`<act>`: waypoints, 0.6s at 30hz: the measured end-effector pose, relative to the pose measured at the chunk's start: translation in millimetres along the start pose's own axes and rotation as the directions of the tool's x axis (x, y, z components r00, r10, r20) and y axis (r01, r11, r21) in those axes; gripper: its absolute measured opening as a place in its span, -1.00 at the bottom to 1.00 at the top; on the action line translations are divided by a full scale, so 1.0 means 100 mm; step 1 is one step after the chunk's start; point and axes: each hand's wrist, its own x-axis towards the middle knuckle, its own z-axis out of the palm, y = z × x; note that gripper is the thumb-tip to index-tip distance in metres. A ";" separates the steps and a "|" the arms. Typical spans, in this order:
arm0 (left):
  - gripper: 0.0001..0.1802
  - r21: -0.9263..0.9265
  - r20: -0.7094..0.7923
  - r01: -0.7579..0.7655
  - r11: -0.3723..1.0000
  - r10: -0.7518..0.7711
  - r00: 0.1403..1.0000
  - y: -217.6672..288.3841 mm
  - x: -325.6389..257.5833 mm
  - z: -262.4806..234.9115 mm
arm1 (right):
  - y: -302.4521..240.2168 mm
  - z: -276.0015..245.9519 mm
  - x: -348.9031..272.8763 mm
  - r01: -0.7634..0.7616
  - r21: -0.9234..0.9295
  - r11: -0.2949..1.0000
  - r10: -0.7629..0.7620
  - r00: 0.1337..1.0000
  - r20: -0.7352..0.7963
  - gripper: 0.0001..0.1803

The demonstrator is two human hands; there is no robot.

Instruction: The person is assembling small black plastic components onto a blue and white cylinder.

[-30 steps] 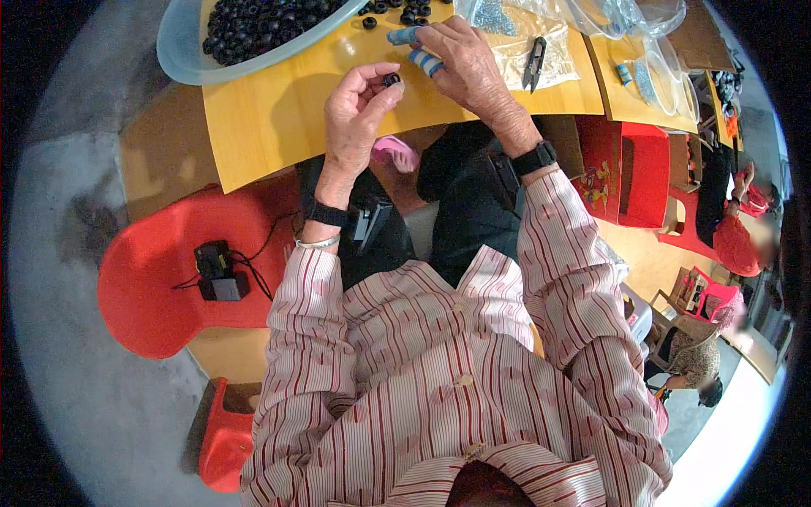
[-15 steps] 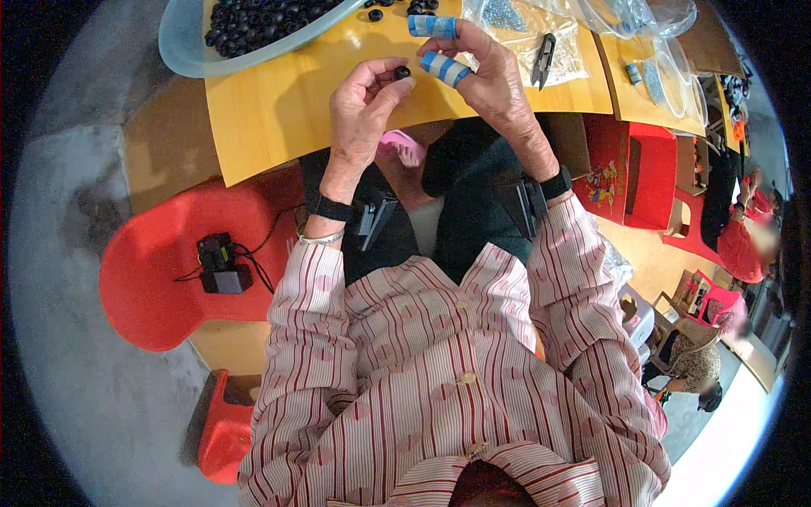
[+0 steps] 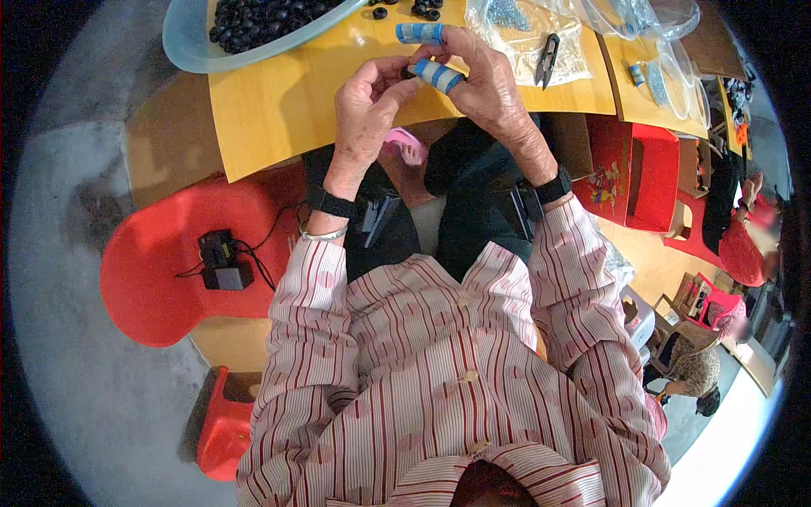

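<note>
My left hand (image 3: 368, 106) pinches a small round black piece (image 3: 408, 73) between thumb and fingers above the near part of the yellow table. My right hand (image 3: 483, 76) meets it from the right. Blue-and-white tape wraps the right thumb and forefinger. That thumb's tip lies at the black piece and partly covers it. The right forefinger stretches out above, while another finger curls in near the thumb. Whatever lies between those fingertips is hidden. Black thread snips (image 3: 548, 59) rest right of my hands on a clear plastic bag (image 3: 570, 63).
A pale blue basin (image 3: 190, 55) of black pieces stands at the table's far left; several loose ones (image 3: 427, 10) lie beside it. Small blue beads (image 3: 509, 14) sit on the bag. A red chair (image 3: 160, 287) holds a black device (image 3: 224, 260). Other people sit far right.
My right hand has moved left and slightly down, bringing its taped thumb against the black piece. The left hand still holds that piece.
</note>
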 end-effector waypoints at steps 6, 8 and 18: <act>-0.75 -0.069 0.013 0.040 0.997 -0.039 0.999 0.03 0.00 0.02 | -0.05 -0.08 -0.03 -0.009 -0.016 1.000 0.008 0.999 -0.044 -0.64; -0.75 -0.060 0.009 0.052 0.997 -0.052 0.999 0.01 -0.01 -0.01 | -0.12 -0.16 -0.04 -0.075 0.049 0.996 0.077 0.996 -0.034 -0.73; -0.73 0.037 0.056 0.044 0.998 -0.046 0.997 0.05 -0.01 -0.03 | 0.33 -0.58 -0.24 -0.186 -0.196 0.963 0.136 0.960 -0.245 -0.76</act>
